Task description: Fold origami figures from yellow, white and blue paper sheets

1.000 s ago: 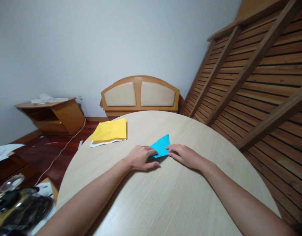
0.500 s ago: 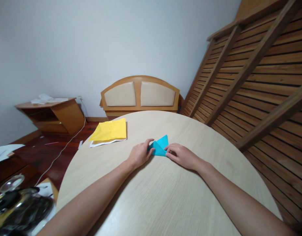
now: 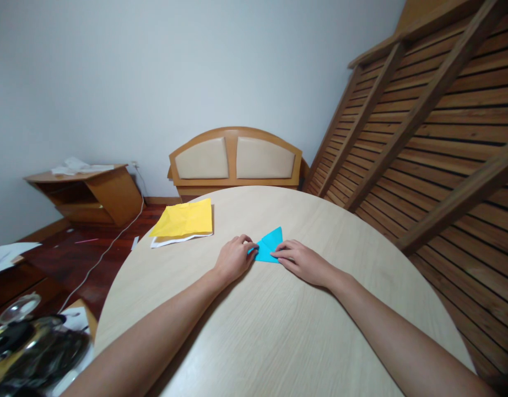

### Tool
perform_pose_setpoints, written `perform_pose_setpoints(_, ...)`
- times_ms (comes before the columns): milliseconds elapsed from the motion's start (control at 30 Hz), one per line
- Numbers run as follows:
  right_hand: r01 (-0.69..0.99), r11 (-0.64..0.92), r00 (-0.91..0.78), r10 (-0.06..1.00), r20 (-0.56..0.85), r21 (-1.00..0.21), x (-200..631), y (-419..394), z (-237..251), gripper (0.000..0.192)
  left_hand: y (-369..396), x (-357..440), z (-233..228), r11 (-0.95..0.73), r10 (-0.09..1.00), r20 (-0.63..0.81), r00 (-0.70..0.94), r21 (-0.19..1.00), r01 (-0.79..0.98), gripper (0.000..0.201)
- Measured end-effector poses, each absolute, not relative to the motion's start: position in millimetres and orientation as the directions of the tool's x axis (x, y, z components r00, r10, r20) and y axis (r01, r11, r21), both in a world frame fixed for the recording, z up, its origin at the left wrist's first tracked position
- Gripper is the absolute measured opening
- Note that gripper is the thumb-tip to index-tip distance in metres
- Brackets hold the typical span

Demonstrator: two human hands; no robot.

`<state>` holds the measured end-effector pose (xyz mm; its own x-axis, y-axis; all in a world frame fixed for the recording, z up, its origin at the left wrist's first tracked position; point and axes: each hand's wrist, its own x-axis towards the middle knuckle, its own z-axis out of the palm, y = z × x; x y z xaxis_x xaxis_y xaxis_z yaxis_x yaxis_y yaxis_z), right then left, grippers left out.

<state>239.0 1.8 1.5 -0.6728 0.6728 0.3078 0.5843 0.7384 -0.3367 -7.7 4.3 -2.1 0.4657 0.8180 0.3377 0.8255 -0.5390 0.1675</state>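
Note:
A small folded sheet of blue paper (image 3: 267, 251) lies on the round wooden table (image 3: 254, 331), one pointed corner aimed away from me. At its left end, my left hand (image 3: 235, 256) pinches the edge between thumb and fingers. My right hand (image 3: 299, 259) rests over the lower right part, its fingertips pressing on the paper near a fold. Both hands partly cover the paper's ends.
Yellow paper (image 3: 183, 218) on top of a white sheet lies at the table's far left. Behind the table stands a padded headboard (image 3: 237, 157). Wooden slats (image 3: 423, 127) lean at the right. A low cabinet (image 3: 113, 193) and dark clutter (image 3: 47, 347) are to the left.
My right fingertips have slid left, further onto the blue paper. My left index finger has come down and closed on the paper's left end.

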Motion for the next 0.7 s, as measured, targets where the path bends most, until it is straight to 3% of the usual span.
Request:
perform_pose_setpoints(333, 0.597, 0.748, -0.695, 0.662, 0.28, -0.289, 240.1, -1.5, 4.9, 0.03, 2.3, -7.0, 0.0, -0.6, 0.769, 0.334, 0.545, 0.087, 0.795, 0.029)
perform_pose_setpoints(533, 0.557, 0.772, -0.737, 0.629, 0.248, -0.305, 233.8, -10.3, 20.1, 0.024, 4.8, -5.4, -0.8, -0.718, 0.67, 0.292, 0.682, 0.023, 0.696, 0.031)
perform_pose_setpoints(700, 0.496, 0.784, -0.749, 0.604, 0.273, -0.372, 231.8, -12.2, 18.3, 0.022, -2.0, -1.5, 0.9, -0.725, 0.675, 0.284, 0.682, 0.083, 0.683, 0.029)
